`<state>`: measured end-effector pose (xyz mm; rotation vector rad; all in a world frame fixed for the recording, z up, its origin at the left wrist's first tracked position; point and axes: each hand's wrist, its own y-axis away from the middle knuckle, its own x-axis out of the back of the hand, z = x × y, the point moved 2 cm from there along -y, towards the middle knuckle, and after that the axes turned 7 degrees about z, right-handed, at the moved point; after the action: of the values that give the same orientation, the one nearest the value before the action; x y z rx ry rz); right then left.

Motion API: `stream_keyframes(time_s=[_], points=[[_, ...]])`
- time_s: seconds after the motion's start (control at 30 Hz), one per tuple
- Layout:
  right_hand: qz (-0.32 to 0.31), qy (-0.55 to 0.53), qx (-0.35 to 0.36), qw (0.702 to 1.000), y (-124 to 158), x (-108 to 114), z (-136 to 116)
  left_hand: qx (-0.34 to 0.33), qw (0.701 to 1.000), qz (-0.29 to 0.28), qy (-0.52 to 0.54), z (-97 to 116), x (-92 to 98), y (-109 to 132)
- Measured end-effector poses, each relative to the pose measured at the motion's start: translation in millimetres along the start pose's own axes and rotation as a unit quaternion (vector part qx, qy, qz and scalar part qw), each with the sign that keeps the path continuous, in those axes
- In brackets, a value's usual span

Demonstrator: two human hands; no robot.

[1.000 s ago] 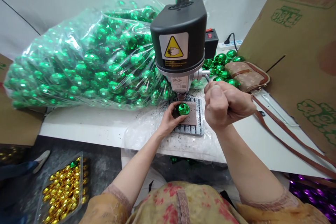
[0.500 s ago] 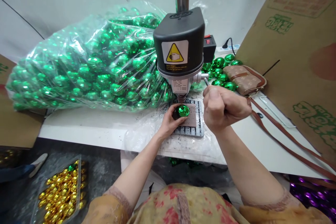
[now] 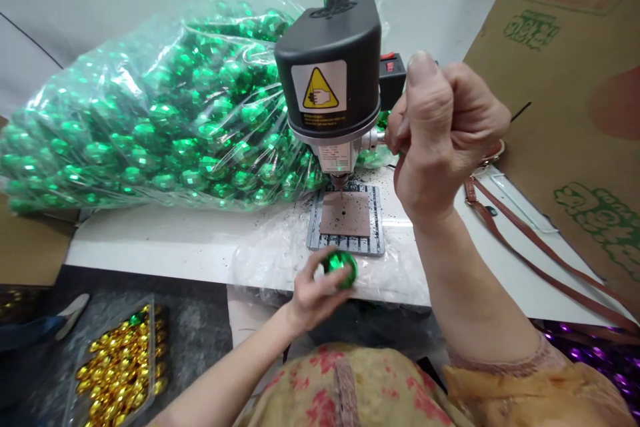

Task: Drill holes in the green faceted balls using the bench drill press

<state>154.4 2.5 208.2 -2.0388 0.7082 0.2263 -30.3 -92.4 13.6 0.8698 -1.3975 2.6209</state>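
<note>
My left hand (image 3: pixel 309 293) is closed round a shiny green faceted ball (image 3: pixel 347 261), held just in front of the drill base at the table's front edge. My right hand (image 3: pixel 440 140) forms a fist round the drill press's feed lever, whose grip is mostly hidden by the fingers. Beside that fist stands the small black drill press (image 3: pixel 327 73), bearing a yellow hand-warning sticker. Its thin bit points down over a brown pad (image 3: pixel 333 217) with a small dark hole, lying on the grey slotted base (image 3: pixel 376 243). Dark shavings lie scattered there.
A large clear bag (image 3: pixel 165 127) full of green balls lies left of the drill. Cardboard (image 3: pixel 555 100) stands at the right, with a brown bag strap (image 3: pixel 530 253) before it. A clear bin (image 3: pixel 151 360) of gold balls and someone's foot (image 3: pixel 74 317) are at lower left.
My left hand has drawn the green ball off the pad toward me. My right hand has risen with the lever, and the pad now shows bare under the bit.
</note>
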Motion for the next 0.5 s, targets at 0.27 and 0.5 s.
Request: stream_keyframes(time_s=[0.27, 0.5], points=[[0.011, -0.036, -0.002, 0.999, -0.5, -2.5, -1.8, -0.148, 0.937, -0.301, -0.098, 10.1, -6.1, 77.7], [-0.005, -0.005, -0.012, 1.0, -1.3, -4.3, -0.3, -0.181, 0.975, -0.104, -0.08, 37.4, -58.1, -11.4]])
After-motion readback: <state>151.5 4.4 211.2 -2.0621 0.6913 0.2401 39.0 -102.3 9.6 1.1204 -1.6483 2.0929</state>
